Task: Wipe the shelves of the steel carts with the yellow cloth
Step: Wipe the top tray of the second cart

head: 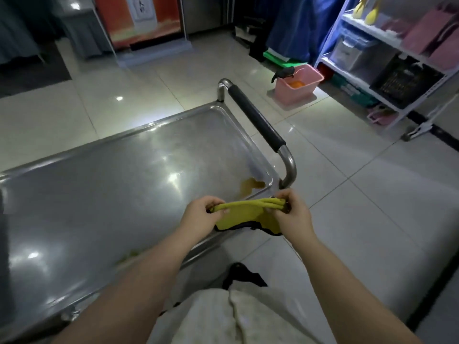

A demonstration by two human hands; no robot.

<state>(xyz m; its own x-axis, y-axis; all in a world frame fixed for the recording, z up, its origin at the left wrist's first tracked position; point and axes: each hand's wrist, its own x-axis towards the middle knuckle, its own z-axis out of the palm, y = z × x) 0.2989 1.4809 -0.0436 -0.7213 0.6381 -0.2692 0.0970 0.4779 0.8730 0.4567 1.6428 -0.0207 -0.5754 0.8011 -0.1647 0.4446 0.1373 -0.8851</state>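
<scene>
The yellow cloth [238, 216], edged in black, hangs folded between both hands above the near right corner of the steel cart's top shelf [124, 184]. My left hand [201, 217] pinches its left end. My right hand [291, 214] pinches the bunched right end. A brown liquid stain [250, 186] lies on the shelf just beyond the cloth, in the corner by the handle. A faint greenish smear [129, 256] marks the shelf near my left forearm.
The cart's handle [255, 117] with a black grip runs along its right end. A pink tub [296, 83] stands on the tiled floor beyond. A white shelving rack [387, 68] with boxes and crates fills the right. An orange sign stand [146, 23] stands at the back.
</scene>
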